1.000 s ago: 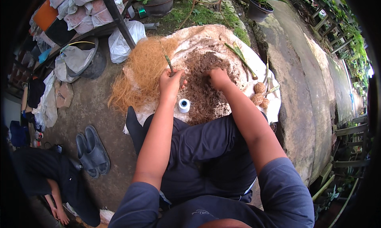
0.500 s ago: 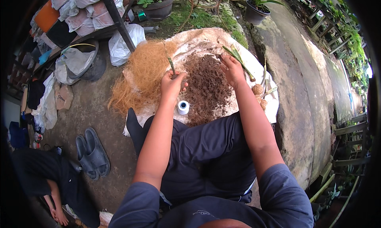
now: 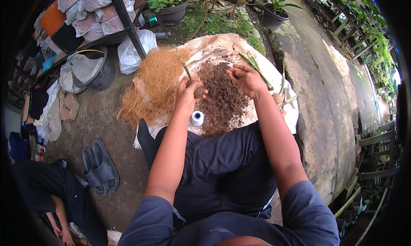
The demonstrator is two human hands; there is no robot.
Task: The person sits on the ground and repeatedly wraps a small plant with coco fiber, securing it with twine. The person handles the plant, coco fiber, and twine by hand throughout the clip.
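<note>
My left hand (image 3: 188, 92) is closed around the base of a thin green cutting (image 3: 185, 67), with a dark lump (image 3: 198, 92) in its fingers. My right hand (image 3: 245, 78) is turned palm up over the dark soil heap (image 3: 220, 102), its fingers curled around what looks like a bit of soil. A white thread spool (image 3: 197, 118) stands below my left hand on the pale sack (image 3: 283, 122). Tan fiber (image 3: 152, 75) is piled at the left, and green cuttings (image 3: 257, 70) and several fiber-wrapped balls (image 3: 278, 99) lie at the right.
Grey slides (image 3: 100, 164) are at lower left, near another person (image 3: 62, 203), whose hands show at the bottom. A rack with bags (image 3: 90, 23), a bucket (image 3: 92, 68) and potted plants (image 3: 276, 15) surround the sack. A cracked concrete strip (image 3: 321, 117) runs along the right.
My right hand has lifted out of the soil and turned palm up, fingers curled. My left hand has rotated slightly, showing more of the dark lump at the cutting's base.
</note>
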